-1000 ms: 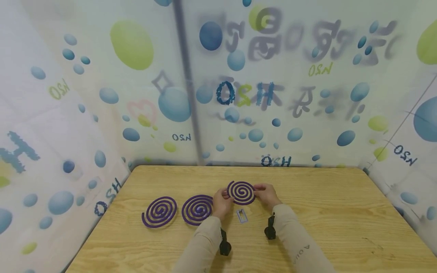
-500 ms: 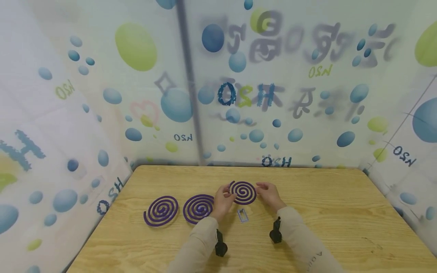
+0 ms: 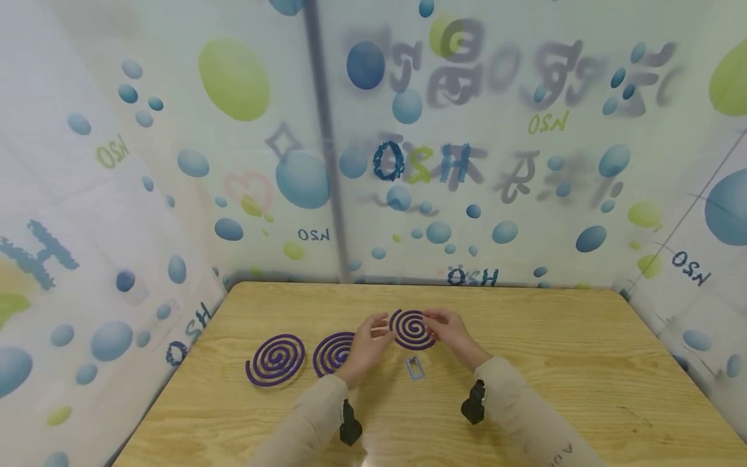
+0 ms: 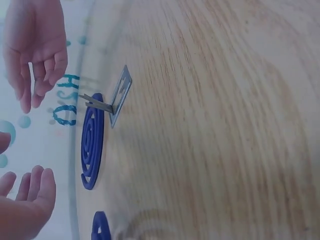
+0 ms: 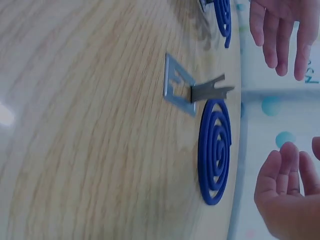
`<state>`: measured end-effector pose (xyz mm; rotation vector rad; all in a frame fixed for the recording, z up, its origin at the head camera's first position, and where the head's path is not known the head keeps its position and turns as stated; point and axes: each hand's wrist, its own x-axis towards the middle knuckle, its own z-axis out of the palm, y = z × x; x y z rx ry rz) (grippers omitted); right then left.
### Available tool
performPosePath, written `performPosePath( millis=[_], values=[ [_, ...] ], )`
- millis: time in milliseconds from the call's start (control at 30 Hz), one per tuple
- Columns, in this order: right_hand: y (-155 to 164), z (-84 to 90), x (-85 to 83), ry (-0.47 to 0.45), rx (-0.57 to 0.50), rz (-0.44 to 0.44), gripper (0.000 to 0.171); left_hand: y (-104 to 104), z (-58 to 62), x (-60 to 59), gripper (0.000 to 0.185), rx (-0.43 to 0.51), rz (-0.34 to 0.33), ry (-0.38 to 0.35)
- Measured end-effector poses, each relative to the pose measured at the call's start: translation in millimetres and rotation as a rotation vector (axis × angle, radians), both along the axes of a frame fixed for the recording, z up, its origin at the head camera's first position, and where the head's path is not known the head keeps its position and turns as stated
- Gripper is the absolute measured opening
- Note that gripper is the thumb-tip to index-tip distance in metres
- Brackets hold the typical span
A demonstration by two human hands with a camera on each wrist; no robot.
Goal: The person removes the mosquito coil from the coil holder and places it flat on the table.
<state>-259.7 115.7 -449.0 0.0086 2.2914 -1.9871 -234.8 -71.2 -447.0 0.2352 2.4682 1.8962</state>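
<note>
A dark purple mosquito coil (image 3: 414, 327) lies flat on the wooden table, ahead of a small metal coil stand (image 5: 210, 91) with its forked tab bent upright. My left hand (image 3: 370, 344) hovers at the coil's left side, fingers loosely spread and holding nothing. Over the coil's right edge in the head view is my right hand (image 3: 454, 332); in the right wrist view the same hand (image 5: 287, 192) is up off the table, apart from the coil. Two more purple coils, a middle one (image 3: 343, 356) partly hidden by my left hand and a left one (image 3: 277, 357), lie in a row.
The wooden table (image 3: 572, 363) runs back to a pale wall (image 3: 502, 130) printed with blue and green bubbles and mirrored lettering. Similar sheeting stands at both sides. Black wrist cameras (image 3: 350, 421) hang below my sleeves.
Both hands held the coil's edges a second ago and have let go. My left hand has drawn back to the left; my right hand has risen over the coil, which stays put.
</note>
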Motion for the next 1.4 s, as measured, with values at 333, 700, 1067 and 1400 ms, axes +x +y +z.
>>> performPosePath(
  millis=[333, 700, 1067, 1400],
  values=[
    [-26, 6.0, 11.9, 0.036, -0.041, 0.039, 0.028, -33, 4.2, 8.9, 0.046, -0.042, -0.054, 0.038],
    [-51, 1.6, 21.2, 0.025, -0.084, 0.168, 0.032, -68, 3.1, 13.8, 0.043, -0.027, 0.054, 0.135],
    [-75, -13.0, 28.3, 0.055, -0.005, 0.245, 0.032, -92, -6.1, 17.4, 0.044, -0.030, 0.191, 0.125],
    [-87, -25.1, 29.1, 0.056, -0.016, 0.252, 0.035, -104, -24.9, 13.3, 0.042, -0.087, 0.272, 0.116]
  ],
)
